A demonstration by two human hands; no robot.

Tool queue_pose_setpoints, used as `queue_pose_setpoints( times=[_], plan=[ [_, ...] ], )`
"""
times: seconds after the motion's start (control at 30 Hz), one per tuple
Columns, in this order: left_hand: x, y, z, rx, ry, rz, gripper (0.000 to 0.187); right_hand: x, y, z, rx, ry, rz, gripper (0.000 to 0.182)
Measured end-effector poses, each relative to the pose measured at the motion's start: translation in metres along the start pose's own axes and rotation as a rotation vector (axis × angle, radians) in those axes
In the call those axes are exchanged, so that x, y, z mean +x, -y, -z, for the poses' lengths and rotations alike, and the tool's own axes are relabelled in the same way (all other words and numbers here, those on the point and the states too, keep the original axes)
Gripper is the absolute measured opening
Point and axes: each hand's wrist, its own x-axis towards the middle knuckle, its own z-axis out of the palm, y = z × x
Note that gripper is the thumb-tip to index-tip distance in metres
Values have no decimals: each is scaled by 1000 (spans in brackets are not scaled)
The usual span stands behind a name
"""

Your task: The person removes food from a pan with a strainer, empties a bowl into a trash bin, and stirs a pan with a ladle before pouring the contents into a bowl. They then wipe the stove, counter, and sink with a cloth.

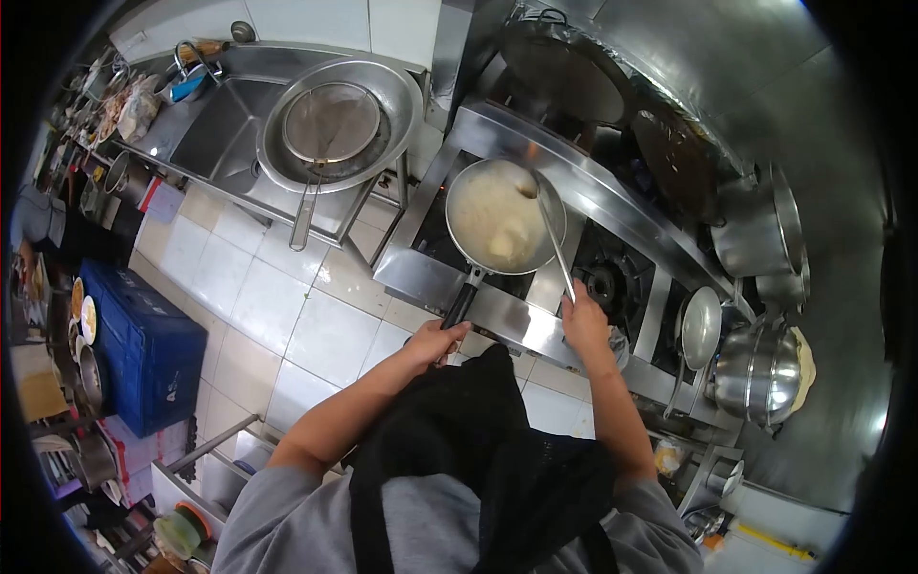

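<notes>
A frying pan (460,251) with pale, cloudy liquid and a creamy lump in it sits over a burner of the stove. My left hand (437,343) is wrapped round the pan's black handle (463,300). In my right hand (584,322) is the long metal handle of a ladle (552,226). The ladle's bowl end rests in the liquid near the pan's upper right side. Steam or froth partly blurs the contents.
Right of the pan is a bare burner (603,279); a small pan (700,327) and steel pots (755,373) stand beyond. Large dark woks (564,72) line the back. At left, a strainer (332,122) lies over a wide steel bowl (411,115) by the sink (225,134).
</notes>
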Motion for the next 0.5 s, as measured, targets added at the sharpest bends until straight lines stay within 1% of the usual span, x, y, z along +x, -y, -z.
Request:
queue_pose_setpoints(
  times=[0.03, 0.17, 0.27, 0.3, 0.37, 0.5],
  plan=[
    [0, 1, -1, -12, -4, 1, 40, 1, -4, -3, -5, 7, 9, 42],
    [-2, -1, 1, -17, -4, -16, 38, 2, -6, -9, 341, 106, 20, 45],
    [-7, -5, -3, -20, -7, -4, 37, 5, -9, -3, 423, 143, -19, 46],
    [-7, -7, -3, -19, -28, 3, 36, 4, -8, -1, 421, 145, -19, 46],
    [-5, -5, -2, -21, -20, -6, 36, 4, -3, 1, 120, 62, -42, 47],
    [-6, -6, -2, -13, -7, -21, 36, 10, -10, -14, 68, 50, 4, 46]
  ],
)
